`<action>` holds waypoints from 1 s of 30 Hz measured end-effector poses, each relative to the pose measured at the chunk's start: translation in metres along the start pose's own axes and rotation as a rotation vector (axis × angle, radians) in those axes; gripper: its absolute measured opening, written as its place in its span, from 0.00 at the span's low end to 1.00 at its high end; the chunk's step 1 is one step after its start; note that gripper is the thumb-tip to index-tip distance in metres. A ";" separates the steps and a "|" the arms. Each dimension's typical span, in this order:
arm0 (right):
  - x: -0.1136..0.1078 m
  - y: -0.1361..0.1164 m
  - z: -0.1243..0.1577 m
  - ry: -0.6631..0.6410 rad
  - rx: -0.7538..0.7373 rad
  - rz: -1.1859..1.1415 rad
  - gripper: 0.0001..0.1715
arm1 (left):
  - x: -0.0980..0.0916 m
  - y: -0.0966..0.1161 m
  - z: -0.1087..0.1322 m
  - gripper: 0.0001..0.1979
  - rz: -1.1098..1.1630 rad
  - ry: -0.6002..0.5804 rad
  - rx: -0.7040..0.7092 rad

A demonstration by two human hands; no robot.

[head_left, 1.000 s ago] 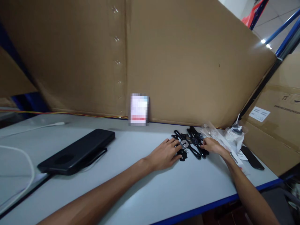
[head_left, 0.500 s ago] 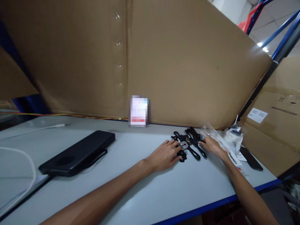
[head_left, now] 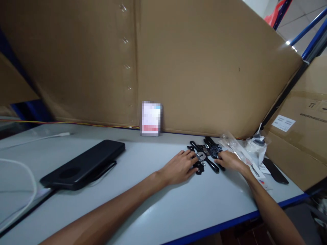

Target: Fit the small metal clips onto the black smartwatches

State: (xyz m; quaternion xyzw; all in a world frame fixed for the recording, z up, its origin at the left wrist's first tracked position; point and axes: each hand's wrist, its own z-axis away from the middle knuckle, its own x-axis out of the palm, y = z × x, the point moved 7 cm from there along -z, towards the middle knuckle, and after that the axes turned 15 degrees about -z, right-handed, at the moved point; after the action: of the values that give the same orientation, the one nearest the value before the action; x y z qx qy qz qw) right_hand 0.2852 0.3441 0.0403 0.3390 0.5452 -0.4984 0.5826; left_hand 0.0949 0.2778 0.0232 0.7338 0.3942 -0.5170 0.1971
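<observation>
A spokeshave (head_left: 201, 156) with black handles and a silver centre plate lies in a cluster on the right half of the table. Beside it is a second black tool (head_left: 215, 150) of similar shape, its middle part dark and textured. My right hand (head_left: 230, 160) has its fingers closed at the near handle of this second one, partly covering it. My left hand (head_left: 180, 167) rests palm down at the left of the cluster, fingers extended and touching the silver-plated spokeshave's edge. A small black flat piece (head_left: 199, 168) with a notched outline sits by my left thumb.
A black slab-like charging pad (head_left: 87, 163) with a cable lies on the left. Behind my right hand are clear plastic packaging (head_left: 236, 148), a bagged white item (head_left: 257, 143) and a dark flat object (head_left: 276, 171). A cardboard wall (head_left: 204, 68) rises along the back, with a blurred card (head_left: 151, 119) against it.
My right hand has moved slightly left, and the second black tool has turned so its dark textured part shows. My left hand stays in nearly the same place.
</observation>
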 end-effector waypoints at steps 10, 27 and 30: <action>-0.001 0.003 -0.001 0.057 -0.009 -0.010 0.18 | -0.002 0.001 0.000 0.12 0.008 -0.037 -0.003; -0.024 -0.010 -0.004 0.334 0.096 0.089 0.27 | -0.004 0.004 -0.002 0.13 -0.053 -0.036 0.005; -0.025 -0.025 -0.035 0.346 0.035 0.098 0.27 | -0.004 0.004 -0.002 0.12 -0.068 -0.027 0.005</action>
State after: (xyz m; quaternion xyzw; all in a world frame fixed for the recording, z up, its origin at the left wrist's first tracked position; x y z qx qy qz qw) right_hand 0.2536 0.3752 0.0619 0.4557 0.6115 -0.4131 0.4977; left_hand 0.0983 0.2754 0.0267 0.7135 0.4147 -0.5343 0.1829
